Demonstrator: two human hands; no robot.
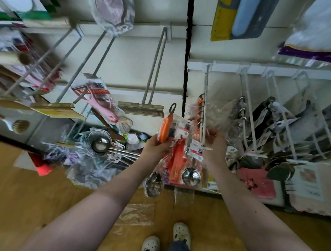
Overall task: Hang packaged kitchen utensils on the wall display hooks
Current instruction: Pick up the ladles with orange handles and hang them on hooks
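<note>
You're mid-hang: left hand [156, 144] clamped on the orange-handled utensil [165, 127], right hand [215, 144] gripping clear packaging [217, 114] by the white hook [205, 108], so next thread the black loop [172, 107] on.

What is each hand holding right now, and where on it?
The left hand grips the orange-handled packaged utensil at the lower end of its handle. The right hand pinches clear packaging beside the white hook; which item is unclear.

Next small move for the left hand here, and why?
Probably carry the orange-handled utensil right to the tip of the white hook and thread its black loop on. The left hand grips it off any hook, while the right hand holds the packages already hanging there.
</note>
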